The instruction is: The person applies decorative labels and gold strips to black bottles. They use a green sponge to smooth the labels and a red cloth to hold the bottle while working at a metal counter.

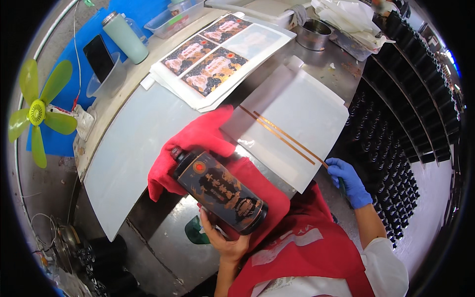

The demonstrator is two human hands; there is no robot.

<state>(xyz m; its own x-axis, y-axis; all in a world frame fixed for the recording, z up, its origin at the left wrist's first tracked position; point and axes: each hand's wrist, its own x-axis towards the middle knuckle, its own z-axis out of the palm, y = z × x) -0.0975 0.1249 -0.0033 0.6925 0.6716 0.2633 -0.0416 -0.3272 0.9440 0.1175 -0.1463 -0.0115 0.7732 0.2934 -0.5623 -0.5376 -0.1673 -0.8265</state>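
A dark bottle [222, 192] with a black-and-gold decorated wrap and a reddish cap lies tilted over red cloth [198, 131]. My bare left hand [225, 242] is closed around its lower side, near the base. At the right, my right hand [349, 180] wears a blue glove and pinches the near end of a thin gold strip [292, 139]. A second gold strip [279, 137] lies beside it on a white backing sheet [316, 114]. Something dark green shows under the gloved fingers, too small to name.
Printed label sheets [213, 59] lie at the back, near a metal pot [314, 34]. A green fan [37, 114], a phone [99, 58] in a plastic tub and a pale green flask [125, 37] stand at the left. Racks of dark bottles [381, 148] fill the right side.
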